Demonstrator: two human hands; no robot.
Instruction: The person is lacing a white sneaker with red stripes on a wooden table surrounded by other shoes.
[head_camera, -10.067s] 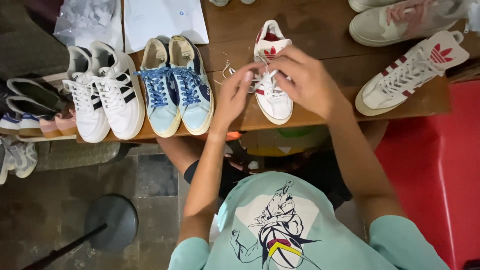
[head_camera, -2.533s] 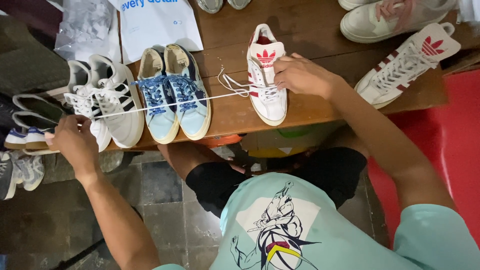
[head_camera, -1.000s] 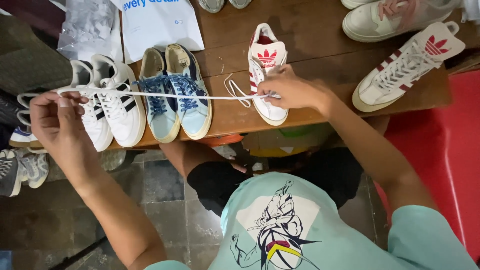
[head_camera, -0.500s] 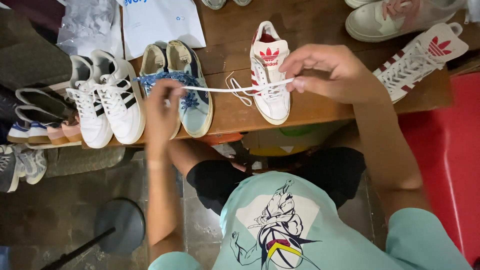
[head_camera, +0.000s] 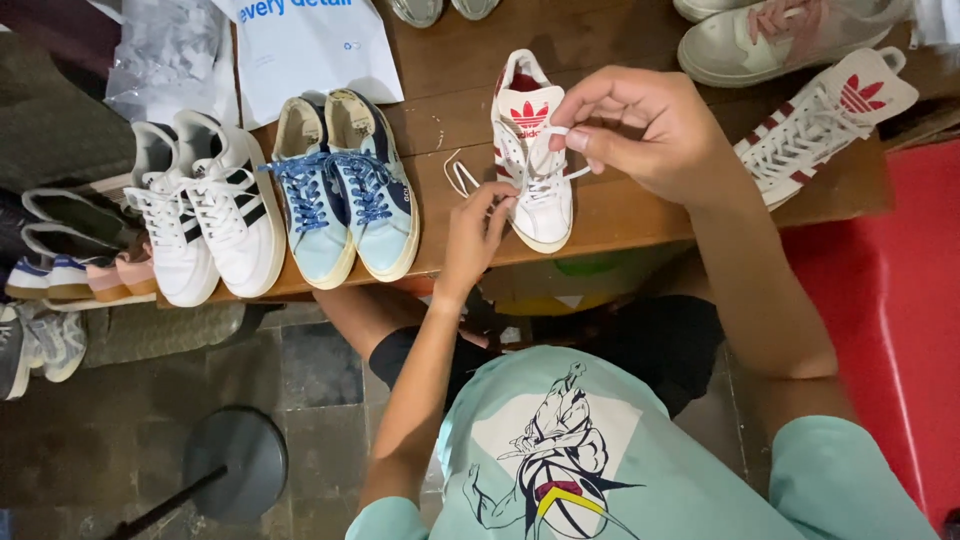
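I am working on the white shoe with the red tongue (head_camera: 535, 165). It sits on the brown desk (head_camera: 620, 215), in the middle, with its toe pointing near to me and its heel pointing far. So its long way runs from far to near.

My right hand (head_camera: 655, 130) is over the right side of the shoe, up by the tongue. Its grip is pinched on a loop of the white lace (head_camera: 555, 135). My left hand (head_camera: 480, 225) is at the left side of the shoe, lower down and nearer to the toe. Its fingertips (head_camera: 503, 200) touch the lace there, and I think they pinch it, but I cannot tell for sure. A loose bit of lace lies on the desk just left of the shoe.

Both hands are right at the shoe. The right one is nearer to the top holes, and the left one is nearer to the low ones.

To the left stand a pair of light blue shoes (head_camera: 345, 195) with blue laces, and then a pair of white shoes with black stripes (head_camera: 205, 215). To the far right lies a white high shoe with red stripes (head_camera: 825, 120). A white bag (head_camera: 310, 45) lies flat at the far side. I cannot see anything inside it.
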